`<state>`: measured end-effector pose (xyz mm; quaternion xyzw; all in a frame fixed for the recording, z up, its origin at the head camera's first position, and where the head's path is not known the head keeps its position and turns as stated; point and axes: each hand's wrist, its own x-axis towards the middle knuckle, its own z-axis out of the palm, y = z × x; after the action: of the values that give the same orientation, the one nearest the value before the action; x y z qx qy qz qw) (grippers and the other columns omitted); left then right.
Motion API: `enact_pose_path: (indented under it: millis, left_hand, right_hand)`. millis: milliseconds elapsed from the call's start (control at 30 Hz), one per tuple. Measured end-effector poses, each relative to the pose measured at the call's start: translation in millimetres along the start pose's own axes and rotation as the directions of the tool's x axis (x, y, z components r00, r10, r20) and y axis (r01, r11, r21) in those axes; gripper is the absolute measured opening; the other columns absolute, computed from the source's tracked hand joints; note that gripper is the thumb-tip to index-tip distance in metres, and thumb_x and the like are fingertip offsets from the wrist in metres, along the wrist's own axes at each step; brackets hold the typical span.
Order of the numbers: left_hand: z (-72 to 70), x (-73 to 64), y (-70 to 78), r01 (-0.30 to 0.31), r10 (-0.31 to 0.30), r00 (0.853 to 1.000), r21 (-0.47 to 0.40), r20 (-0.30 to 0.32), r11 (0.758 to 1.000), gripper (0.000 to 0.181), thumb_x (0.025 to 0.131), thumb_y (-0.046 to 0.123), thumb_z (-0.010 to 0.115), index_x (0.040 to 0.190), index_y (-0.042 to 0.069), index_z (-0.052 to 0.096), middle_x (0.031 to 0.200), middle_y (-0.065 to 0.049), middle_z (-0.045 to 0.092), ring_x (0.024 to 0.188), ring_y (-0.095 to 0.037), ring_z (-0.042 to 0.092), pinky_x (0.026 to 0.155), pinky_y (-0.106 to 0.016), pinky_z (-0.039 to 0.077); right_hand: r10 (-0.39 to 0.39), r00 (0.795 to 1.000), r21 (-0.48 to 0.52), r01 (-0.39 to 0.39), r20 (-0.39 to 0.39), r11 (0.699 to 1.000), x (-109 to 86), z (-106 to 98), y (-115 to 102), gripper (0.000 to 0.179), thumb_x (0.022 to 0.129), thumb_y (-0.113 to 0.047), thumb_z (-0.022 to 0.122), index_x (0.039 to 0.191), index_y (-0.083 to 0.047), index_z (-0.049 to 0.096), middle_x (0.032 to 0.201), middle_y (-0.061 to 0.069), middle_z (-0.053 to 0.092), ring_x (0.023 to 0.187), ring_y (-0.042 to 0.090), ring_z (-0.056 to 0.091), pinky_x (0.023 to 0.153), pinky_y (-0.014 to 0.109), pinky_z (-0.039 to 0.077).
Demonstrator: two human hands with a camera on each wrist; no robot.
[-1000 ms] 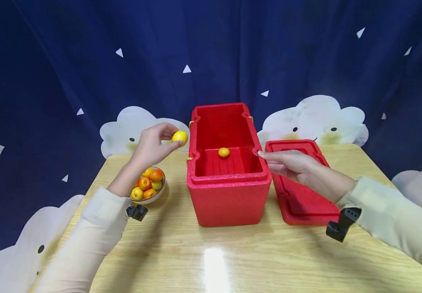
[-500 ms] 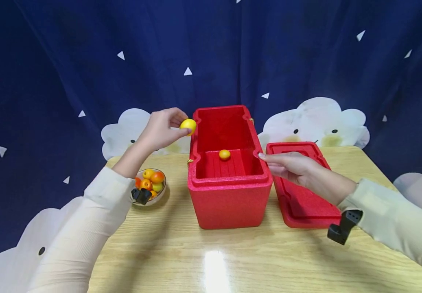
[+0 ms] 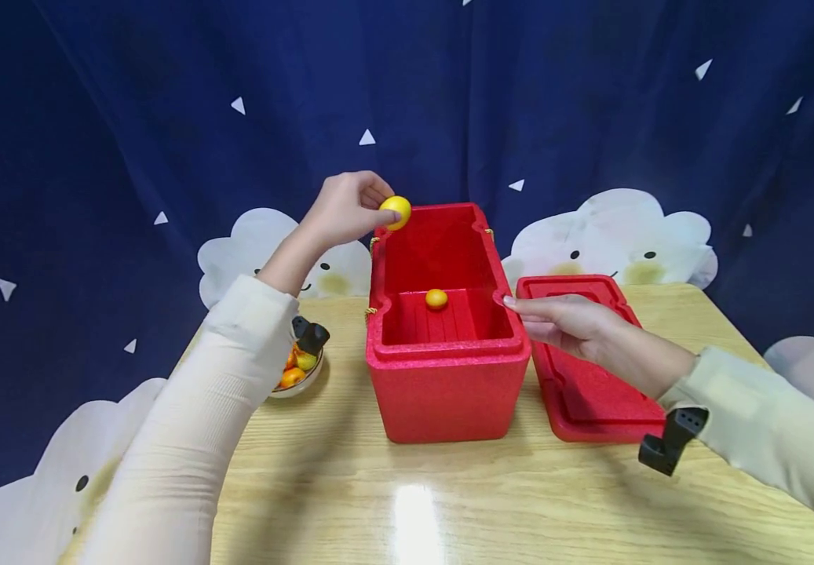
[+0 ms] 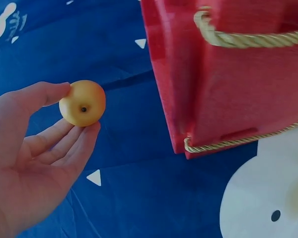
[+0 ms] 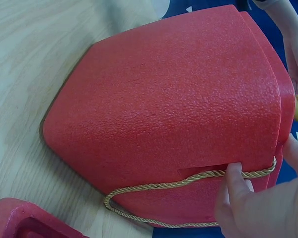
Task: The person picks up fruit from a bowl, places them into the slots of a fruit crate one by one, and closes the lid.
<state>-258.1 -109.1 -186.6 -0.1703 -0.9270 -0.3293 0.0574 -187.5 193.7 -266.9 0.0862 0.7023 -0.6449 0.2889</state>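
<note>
My left hand (image 3: 348, 210) pinches a small yellow apple (image 4: 83, 103) between thumb and fingertips. In the head view the hand is up at the far left corner of a red foam box (image 3: 449, 402), with the apple over the rim. My right hand (image 3: 579, 323) holds the box's right wall: its thumb is at the rim, and the fingers (image 5: 233, 178) lie on the outer side by a gold cord (image 5: 164, 186). A small orange-yellow fruit (image 3: 436, 299) lies on the box floor.
A bowl (image 3: 311, 378) of yellow and orange fruit stands left of the box, partly hidden behind my left sleeve. The red lid (image 3: 604, 400) lies on the wooden table (image 3: 322, 486) at the right. A dark blue curtain (image 3: 421, 94) hangs behind.
My left hand has carried the yellow apple up and to the right, from left of the box to over its far left corner. The right hand stays at the box's right wall.
</note>
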Motion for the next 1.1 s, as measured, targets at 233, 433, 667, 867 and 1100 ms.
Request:
enact_pose_path:
  millis: [233, 433, 667, 867, 1100]
  left_hand:
    - [1.1, 20.1, 14.5, 0.034, -0.034, 0.999, -0.017, 0.013, 0.999, 0.035, 0.088, 0.022, 0.068, 0.117, 0.004, 0.06, 0.117, -0.012, 0.066, 0.102, -0.022, 0.062, 0.091, -0.03, 0.055]
    - [9.4, 37.1, 24.6, 0.041, -0.04, 0.999, -0.052, 0.017, 0.998, 0.031, 0.089, 0.022, 0.066, 0.115, 0.005, 0.061, 0.115, -0.011, 0.067, 0.1, -0.02, 0.063, 0.089, -0.027, 0.056]
    - [29.3, 52.3, 31.7, 0.051, -0.046, 0.998, -0.084, 0.05, 0.995, 0.03, 0.089, 0.022, 0.066, 0.113, 0.005, 0.061, 0.115, -0.01, 0.066, 0.099, -0.018, 0.062, 0.087, -0.022, 0.055]
    - [40.4, 61.4, 31.2, 0.088, -0.082, 0.994, -0.093, 0.075, 0.992, 0.03, 0.09, 0.023, 0.065, 0.114, 0.005, 0.059, 0.115, -0.01, 0.064, 0.098, -0.018, 0.06, 0.086, -0.022, 0.054]
    - [41.4, 63.4, 21.0, 0.172, -0.167, 0.983, -0.062, 0.077, 0.983, 0.032, 0.09, 0.024, 0.066, 0.115, 0.006, 0.059, 0.116, -0.01, 0.063, 0.099, -0.019, 0.058, 0.089, -0.024, 0.054]
  right_hand:
    - [-0.003, 1.0, 0.012, 0.003, -0.006, 1.0, -2.2, -1, 0, 0.068, 0.087, -0.044, 0.066, 0.143, -0.012, 0.043, 0.086, -0.013, 0.075, 0.085, 0.005, 0.073, 0.081, 0.019, 0.056]
    - [-0.013, 1.0, 0.019, 0.014, -0.005, 1.0, -4.2, -3, 2, 0.029, 0.087, -0.042, 0.067, 0.109, -0.023, 0.066, 0.085, -0.012, 0.075, 0.084, 0.004, 0.073, 0.08, 0.018, 0.057]
    - [-0.015, 1.0, 0.013, 0.016, -0.016, 1.0, -6.8, -3, 3, 0.019, 0.087, -0.042, 0.067, 0.097, -0.026, 0.069, 0.082, -0.012, 0.075, 0.082, 0.005, 0.072, 0.08, 0.018, 0.057]
    - [-0.01, 1.0, 0.022, 0.01, -0.023, 1.0, -7.6, 3, 5, 0.065, 0.087, -0.042, 0.066, 0.142, -0.012, 0.046, 0.086, -0.013, 0.074, 0.085, 0.004, 0.073, 0.086, 0.021, 0.055]
    - [-0.003, 1.0, -0.003, 0.003, -0.018, 1.0, -6.9, 7, 3, 0.072, 0.087, -0.042, 0.067, 0.146, -0.01, 0.041, 0.087, -0.014, 0.074, 0.086, 0.003, 0.072, 0.089, 0.023, 0.053]
